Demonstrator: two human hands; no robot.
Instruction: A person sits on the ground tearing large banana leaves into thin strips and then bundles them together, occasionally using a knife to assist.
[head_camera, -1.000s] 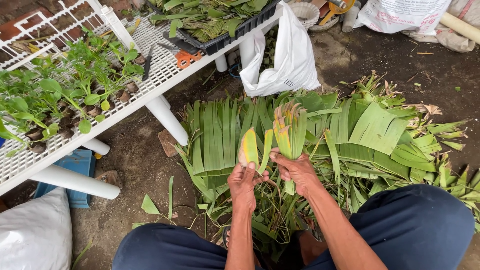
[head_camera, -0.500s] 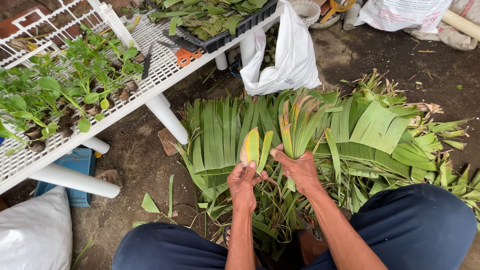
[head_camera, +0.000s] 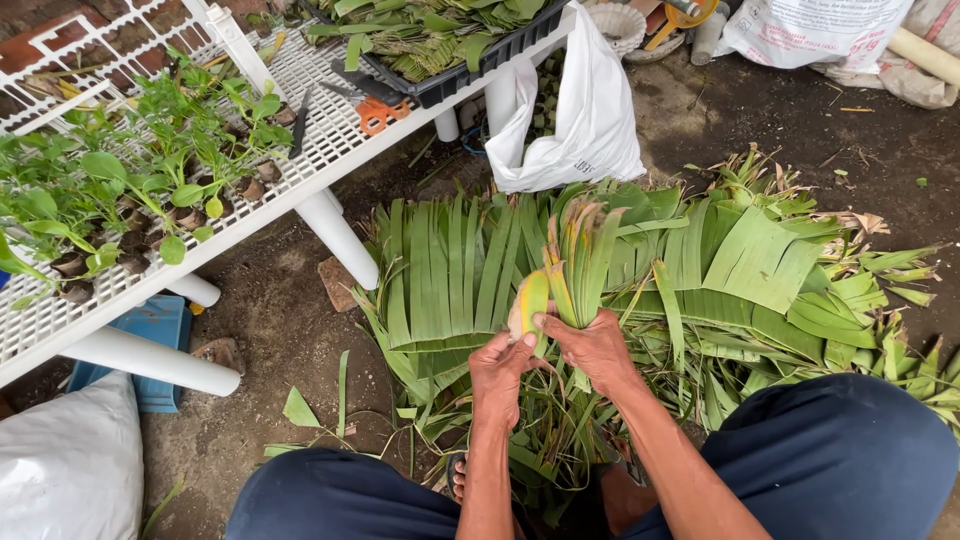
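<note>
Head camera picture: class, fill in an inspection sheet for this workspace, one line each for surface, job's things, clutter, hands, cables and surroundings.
Surface: bare dirt ground, partly covered by a spread of cut green leaves.
Job's things: a bunch of leaf strips, a yellowed strip beside it.
Clutter: orange-handled scissors on the white mesh bench; white plastic bag.
Hands: left hand pinches the yellowed strip; right hand grips the bunch.
Cables: nothing seen.
Surroundings: seedlings, black tray, blue stool, white sacks.

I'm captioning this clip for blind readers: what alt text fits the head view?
Seen from above, a seated person's left hand and right hand grip a bunch of long leaf strips over a pile of cut green leaves, beside a white mesh bench of seedlings.
</note>
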